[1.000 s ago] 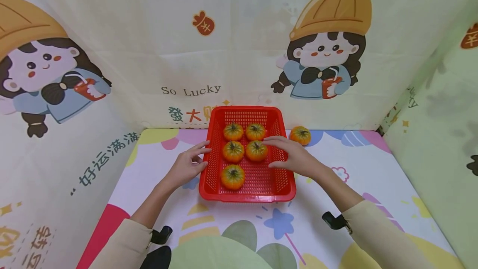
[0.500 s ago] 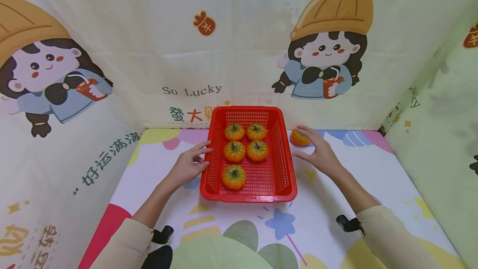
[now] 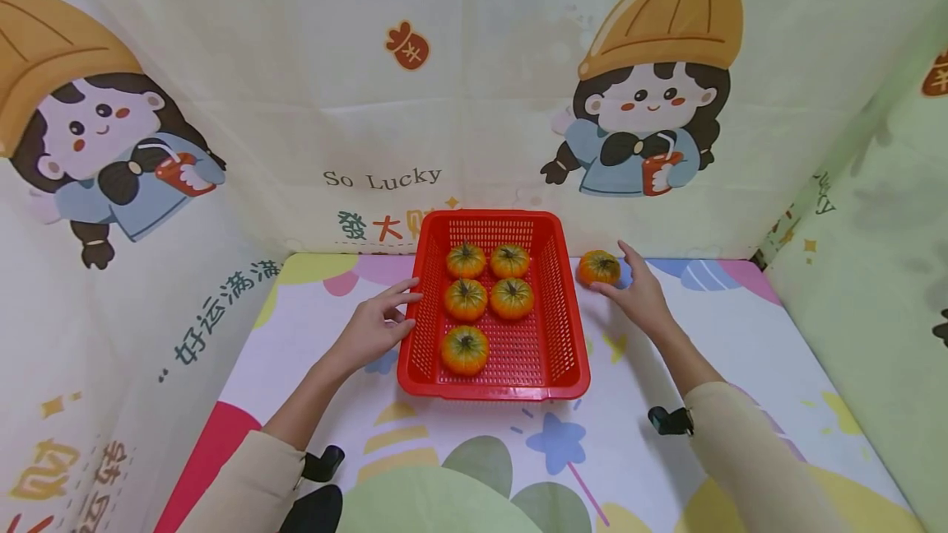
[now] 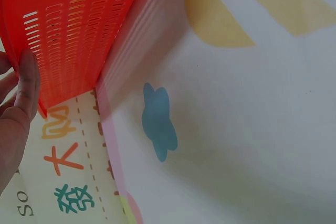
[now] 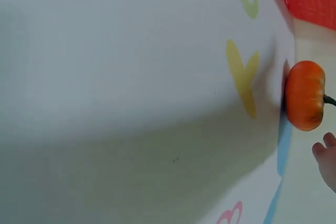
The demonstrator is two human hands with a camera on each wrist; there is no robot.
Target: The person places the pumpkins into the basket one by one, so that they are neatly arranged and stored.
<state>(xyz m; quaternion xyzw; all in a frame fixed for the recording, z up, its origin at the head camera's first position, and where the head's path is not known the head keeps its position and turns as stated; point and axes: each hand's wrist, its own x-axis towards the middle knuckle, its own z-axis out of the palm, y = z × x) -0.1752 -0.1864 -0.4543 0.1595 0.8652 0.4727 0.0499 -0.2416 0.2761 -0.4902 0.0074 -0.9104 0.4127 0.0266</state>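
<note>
A small orange pumpkin [image 3: 598, 268] sits on the table to the right of the red plastic basket [image 3: 494, 391]. My right hand [image 3: 638, 290] is spread beside it, thumb at its near side and fingers behind its right side. In the right wrist view, fingertips [image 5: 326, 148] show a little apart from the pumpkin [image 5: 305, 95]. My left hand [image 3: 370, 326] rests its extended fingers and thumb against the basket's left rim, and the left wrist view shows these fingers [image 4: 27, 85] at the basket wall [image 4: 73, 30]. Inside the basket stand several like pumpkins [image 3: 465, 350], stems up.
The patterned tablecloth [image 3: 400, 467] covers the table. A printed cloth backdrop [image 3: 489, 138] rises right behind the basket and the loose pumpkin, with side walls of the same cloth [image 3: 874, 286] at left and right.
My right hand has moved from over the basket rightward to the loose pumpkin, its fingers now spread wider around it. The left hand stays at the basket rim.
</note>
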